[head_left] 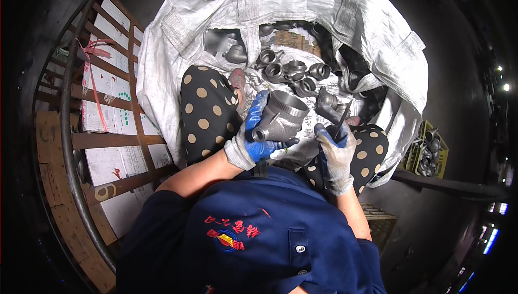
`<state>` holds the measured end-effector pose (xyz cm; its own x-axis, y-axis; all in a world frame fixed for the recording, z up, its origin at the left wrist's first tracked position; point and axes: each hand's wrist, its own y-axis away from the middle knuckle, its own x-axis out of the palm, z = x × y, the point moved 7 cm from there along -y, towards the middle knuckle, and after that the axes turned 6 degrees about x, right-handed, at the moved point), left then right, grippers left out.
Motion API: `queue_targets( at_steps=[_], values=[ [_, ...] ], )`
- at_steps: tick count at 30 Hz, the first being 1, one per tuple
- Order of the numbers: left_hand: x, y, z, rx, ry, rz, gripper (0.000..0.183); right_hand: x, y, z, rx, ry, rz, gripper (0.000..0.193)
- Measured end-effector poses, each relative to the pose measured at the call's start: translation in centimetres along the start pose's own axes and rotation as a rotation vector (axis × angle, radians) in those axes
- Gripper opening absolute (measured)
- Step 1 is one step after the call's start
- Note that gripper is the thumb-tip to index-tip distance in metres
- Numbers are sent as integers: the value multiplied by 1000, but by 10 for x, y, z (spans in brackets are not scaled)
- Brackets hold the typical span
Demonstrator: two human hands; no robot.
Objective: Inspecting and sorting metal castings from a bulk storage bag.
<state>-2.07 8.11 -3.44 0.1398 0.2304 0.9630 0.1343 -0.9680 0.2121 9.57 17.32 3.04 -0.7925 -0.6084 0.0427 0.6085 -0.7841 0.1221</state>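
Wearing a blue and white work glove, my left hand (249, 142) is closed around a grey metal casting (284, 117). The casting has a wide round ridged mouth facing up and away, and a small round side boss near my fingers. My right hand (335, 154), gloved the same way, grips a slim dark flat tool (343, 118) that points up and away. Its exact kind cannot be made out. The tool and the casting are apart. Beyond my hands, several similar grey castings (295, 69) lie loose on white woven sheeting between my legs.
A large white woven sack (205, 8) surrounds my legs, with a cardboard piece (297, 39) among the castings. At left stands a rusty metal rack (105, 140) with white boxes (108, 99). A yellow crate (443, 156) of metal parts sits at right.
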Motion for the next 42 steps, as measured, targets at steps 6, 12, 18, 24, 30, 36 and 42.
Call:
queue_targets(
  at_steps=[6, 12, 18, 24, 30, 36, 42],
  values=[
    [3, -7, -12, 309, -761, 47, 52, 26, 18, 23, -122, -1, 199, 31],
    [12, 3, -11, 129, -216, -44, 48, 11, 12, 6, -173, 212, 177, 33],
    [16, 9, -36, 461, -746, 37, 68, 18, 16, 4, -30, 79, 180, 34],
    [22, 13, -38, 807, -1618, 101, 67, 35, 19, 16, -153, 65, 299, 39],
    [17, 7, -46, 647, -948, -10, 59, 30, 15, 10, -96, 127, 283, 34],
    [-10, -3, -48, 798, -990, -82, 45, 40, 24, 16, -27, 145, 195, 46],
    [2, 0, -55, 769, -508, -188, 39, 28, 20, -4, -161, 431, 43, 50]
  ],
)
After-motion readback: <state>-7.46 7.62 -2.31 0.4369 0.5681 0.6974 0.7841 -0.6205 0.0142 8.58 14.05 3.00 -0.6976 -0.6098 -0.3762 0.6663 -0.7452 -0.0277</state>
